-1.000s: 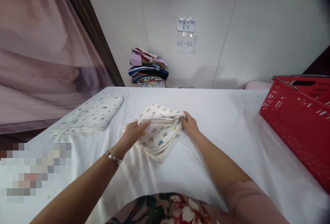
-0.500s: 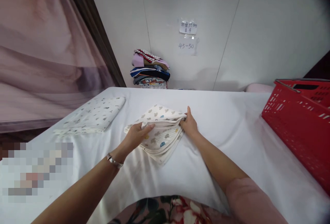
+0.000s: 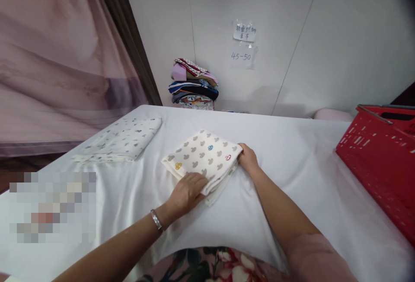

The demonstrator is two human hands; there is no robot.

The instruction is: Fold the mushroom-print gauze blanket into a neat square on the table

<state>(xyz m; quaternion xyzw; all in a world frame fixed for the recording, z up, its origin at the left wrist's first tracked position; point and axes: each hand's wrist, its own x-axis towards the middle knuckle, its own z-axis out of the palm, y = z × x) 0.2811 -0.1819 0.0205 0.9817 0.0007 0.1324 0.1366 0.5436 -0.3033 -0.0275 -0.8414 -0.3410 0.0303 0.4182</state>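
Observation:
A folded white cloth (image 3: 197,154) printed with grey, blue, yellow and red mushroom shapes lies on the white-covered table in front of me. My left hand (image 3: 188,190), with a silver bracelet at the wrist, is closed on its near edge, fingers over the top and thumb lower down by the edge. At the right corner, my right hand (image 3: 248,157) grips the layered cloth; its fingertips are partly hidden behind the fabric.
Another folded white printed cloth (image 3: 125,139) lies to the left on the table (image 3: 227,234). A red plastic basket (image 3: 379,161) stands at the right. Behind the table is a stack of folded fabrics (image 3: 194,85) by the wall. A pixelated patch covers the left front.
The cloth's near flap has been turned down, so the top now lies flatter. My left hand has moved from the raised fold down to the near edge; my right hand still holds the right corner.

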